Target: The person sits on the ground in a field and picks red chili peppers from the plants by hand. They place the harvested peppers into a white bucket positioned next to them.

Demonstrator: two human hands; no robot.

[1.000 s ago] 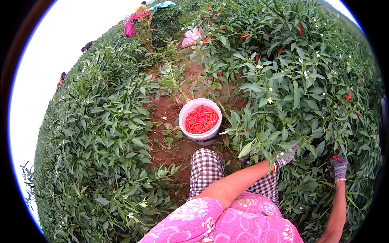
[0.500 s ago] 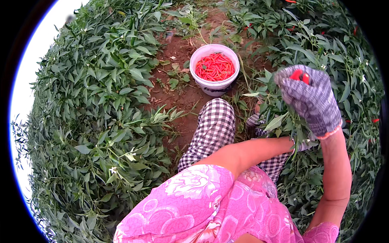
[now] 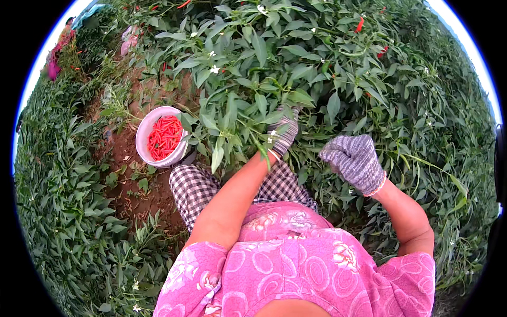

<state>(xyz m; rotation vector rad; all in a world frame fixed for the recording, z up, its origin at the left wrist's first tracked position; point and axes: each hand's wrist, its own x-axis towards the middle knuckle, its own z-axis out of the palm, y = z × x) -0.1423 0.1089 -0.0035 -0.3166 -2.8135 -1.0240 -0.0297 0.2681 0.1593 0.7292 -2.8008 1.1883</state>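
My left hand (image 3: 282,134), in a striped grey glove, reaches into the chilli plant (image 3: 248,90); leaves and a dangling green chilli cover part of it, and its fingers are hidden. Right of it, my right hand (image 3: 351,161), in a mottled grey glove, is curled into a fist above the foliage; what it holds, if anything, is out of sight. Red chillies (image 3: 359,25) hang higher in the plants. A white bucket (image 3: 143,140) of picked red chillies (image 3: 163,138) stands on the soil to the left, just beyond my checked-trousered knee (image 3: 193,187).
Dense plants (image 3: 58,211) line both sides of a narrow strip of red soil (image 3: 132,195). Farther up the strip lie a pink bag (image 3: 128,42) and, at the far upper left, pink cloth, a blue sheet (image 3: 87,13) and part of another person (image 3: 68,24).
The view has swung right, so the bucket sits farther left. My left hand is higher among the leaves. My right fist was raised with red chillies showing; now none show in it.
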